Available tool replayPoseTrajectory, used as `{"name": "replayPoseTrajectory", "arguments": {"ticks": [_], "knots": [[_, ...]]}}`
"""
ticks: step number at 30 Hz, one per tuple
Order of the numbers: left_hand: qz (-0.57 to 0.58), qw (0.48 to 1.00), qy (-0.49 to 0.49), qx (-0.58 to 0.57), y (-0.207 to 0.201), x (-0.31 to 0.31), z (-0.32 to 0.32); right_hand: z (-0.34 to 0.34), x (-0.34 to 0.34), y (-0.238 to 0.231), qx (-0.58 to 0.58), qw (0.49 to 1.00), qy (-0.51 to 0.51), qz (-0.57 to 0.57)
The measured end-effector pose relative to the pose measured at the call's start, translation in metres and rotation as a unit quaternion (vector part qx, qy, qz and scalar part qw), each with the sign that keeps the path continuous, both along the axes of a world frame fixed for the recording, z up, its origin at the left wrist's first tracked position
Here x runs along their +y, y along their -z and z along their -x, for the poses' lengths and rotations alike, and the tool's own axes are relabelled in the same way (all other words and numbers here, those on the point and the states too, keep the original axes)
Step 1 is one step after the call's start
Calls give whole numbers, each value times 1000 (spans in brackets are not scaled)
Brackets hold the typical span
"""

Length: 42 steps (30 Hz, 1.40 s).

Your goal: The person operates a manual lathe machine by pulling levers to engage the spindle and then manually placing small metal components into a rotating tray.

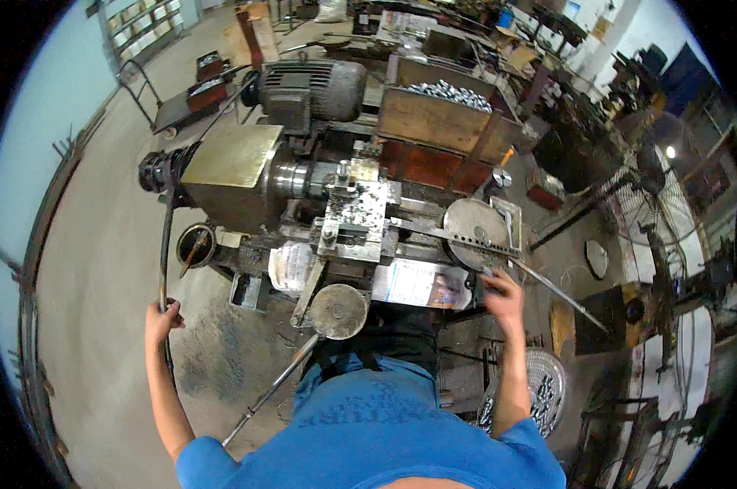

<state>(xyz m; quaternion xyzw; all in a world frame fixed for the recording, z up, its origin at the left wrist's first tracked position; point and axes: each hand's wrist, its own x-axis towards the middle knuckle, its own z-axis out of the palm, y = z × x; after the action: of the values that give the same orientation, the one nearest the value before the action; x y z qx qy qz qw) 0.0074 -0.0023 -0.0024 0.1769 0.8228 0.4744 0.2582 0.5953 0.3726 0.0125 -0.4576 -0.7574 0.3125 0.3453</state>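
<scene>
My left hand (165, 314) is closed round a long dark lever rod (167, 253), which rises to the pulley end of a lathe-like machine's headstock (234, 167). Beside the round metal plate (474, 228) at the right end of the machine, my right hand (503, 295) has its fingers bent together; what they hold, if anything, is too small to make out. A bar with a row of holes (466, 239) crosses that plate. Between my hands sit the machine's metal slide (356, 216) and a smaller round disc (338, 311) near my waist.
A wooden bin (433, 118) heaped with small shiny metal parts stands behind the machine, beside a large motor (311, 85). A round basket (547, 383) of metal parts is low at right. A long rod (560, 293) juts right; a caged fan (649, 191) stands beyond.
</scene>
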Motion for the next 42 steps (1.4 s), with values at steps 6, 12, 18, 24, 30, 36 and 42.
{"name": "replayPoseTrajectory", "arguments": {"ticks": [6,12,18,24,30,36,42], "knots": [[221,927,-15,303,-1,-21,-24,249,19,-107,-34,896,-372,-241],[249,917,-53,308,2,-49,-57,365,25,-100,-361,798,-350,-332],[250,902,-65,346,-6,-43,-63,383,39,-65,-245,838,-390,-295],[290,895,-51,336,-17,-38,-62,398,18,-85,-225,919,-293,-139],[335,832,-42,439,-2,-84,13,401,22,-78,-241,898,-300,-212],[409,727,-22,551,-6,-119,122,402,24,-77,-233,898,-317,-195],[337,814,-104,461,-17,-89,100,364,12,-101,-175,902,-319,-231]]}}
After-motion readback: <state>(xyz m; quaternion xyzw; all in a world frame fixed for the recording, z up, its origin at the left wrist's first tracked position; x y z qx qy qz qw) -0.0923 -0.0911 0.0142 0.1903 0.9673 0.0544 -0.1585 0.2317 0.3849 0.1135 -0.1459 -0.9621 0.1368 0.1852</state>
